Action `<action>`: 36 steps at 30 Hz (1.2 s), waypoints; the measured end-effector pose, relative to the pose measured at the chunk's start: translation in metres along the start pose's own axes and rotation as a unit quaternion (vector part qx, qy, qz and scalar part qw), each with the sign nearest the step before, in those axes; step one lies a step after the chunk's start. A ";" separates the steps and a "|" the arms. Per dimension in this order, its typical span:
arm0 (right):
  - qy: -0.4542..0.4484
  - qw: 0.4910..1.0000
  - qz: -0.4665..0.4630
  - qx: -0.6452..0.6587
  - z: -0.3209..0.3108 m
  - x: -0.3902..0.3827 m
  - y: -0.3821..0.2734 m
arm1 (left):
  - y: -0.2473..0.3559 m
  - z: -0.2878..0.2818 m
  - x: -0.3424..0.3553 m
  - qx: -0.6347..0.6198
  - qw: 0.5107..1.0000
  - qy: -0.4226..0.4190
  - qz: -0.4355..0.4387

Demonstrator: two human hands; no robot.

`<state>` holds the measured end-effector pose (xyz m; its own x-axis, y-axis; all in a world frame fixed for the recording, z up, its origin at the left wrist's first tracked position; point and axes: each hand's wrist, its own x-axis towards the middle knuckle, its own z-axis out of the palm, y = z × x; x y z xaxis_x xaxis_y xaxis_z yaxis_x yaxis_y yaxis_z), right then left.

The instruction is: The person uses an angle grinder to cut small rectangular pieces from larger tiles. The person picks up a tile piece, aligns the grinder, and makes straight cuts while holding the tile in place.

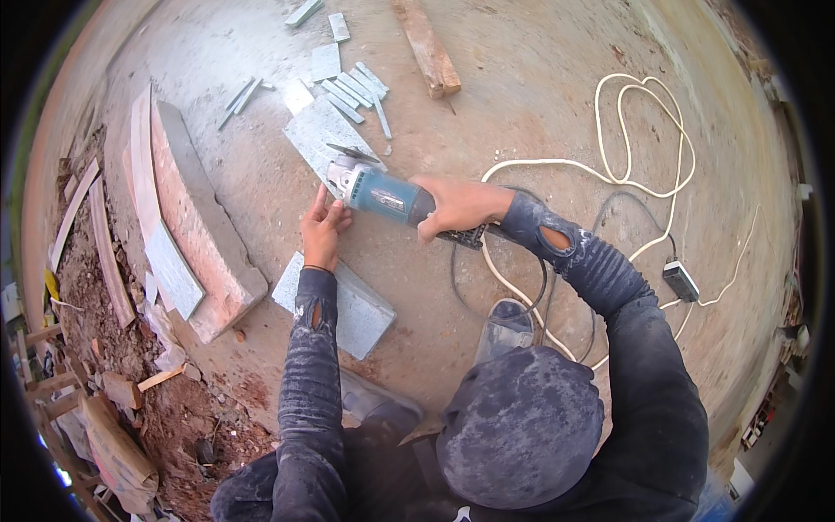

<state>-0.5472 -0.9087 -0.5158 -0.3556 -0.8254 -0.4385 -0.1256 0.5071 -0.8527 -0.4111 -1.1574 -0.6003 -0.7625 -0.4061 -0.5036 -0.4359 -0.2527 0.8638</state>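
Note:
My right hand (465, 204) is wrapped round the rear body of a teal angle grinder (383, 193). The grinder's disc (352, 155) sits over a pale grey-green stone tile (317, 130) lying on the ground. At the tile's near end, my left hand (322, 228) grips its edge with the fingertips, close beside the grinder's metal head. The grinder hides part of that end, so the exact contact is partly covered. A thicker-looking tile (352, 313) lies nearer to me, below my left wrist.
Several cut tile strips (355, 89) lie beyond the tile. A timber block (426, 48) is at the far side. On the left stands a broken concrete slab (196, 217) with a tile piece (172, 270) against it. A white cable (565, 163) loops rightward near a socket block (681, 281).

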 end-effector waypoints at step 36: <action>0.181 0.937 0.032 0.296 -0.036 -0.106 -0.008 | 0.181 -0.179 -0.069 0.252 0.964 0.087 -0.016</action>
<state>-0.5416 -0.8164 -0.4519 -0.6492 -0.6050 -0.4611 0.4056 0.2375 -0.8827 -0.3519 -1.3326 -0.4119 -0.6722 -0.5573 -0.4873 -0.6679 0.1726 0.7239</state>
